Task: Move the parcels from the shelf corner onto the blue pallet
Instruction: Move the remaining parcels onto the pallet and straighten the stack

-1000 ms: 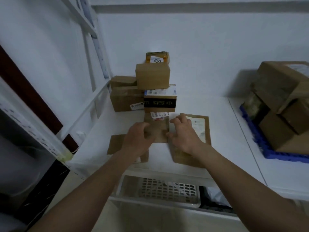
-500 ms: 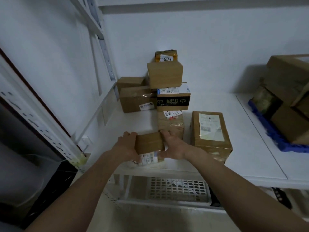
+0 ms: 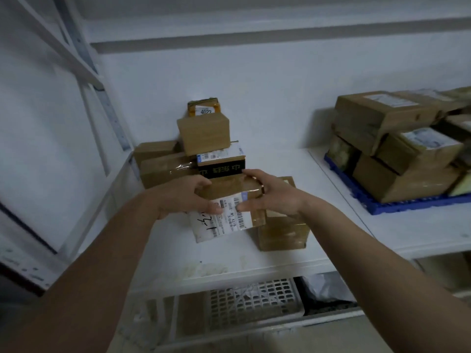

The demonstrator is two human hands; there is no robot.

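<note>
2 hands are gripping 1 labelled parcel (image 3: pixel 228 208) above the white shelf (image 3: pixel 293 250): left hand (image 3: pixel 184 197) and right hand (image 3: pixel 274 194) are clamping curled fingers on opposite ends. Remaining parcels (image 3: pixel 204 135) are sitting stacked in the far left corner. Far right, the blue pallet (image 3: pixel 407 205) is carrying boxes (image 3: pixel 397 149).

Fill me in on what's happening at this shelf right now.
A person is clearing parcels from the shelf corner. Both hands, the left hand and the right hand, grip a small brown parcel with a white label, lifted above the white shelf. A stack of parcels is still in the corner, and another brown box sits just right of the held one. The blue pallet on the right already carries several boxes.
</note>
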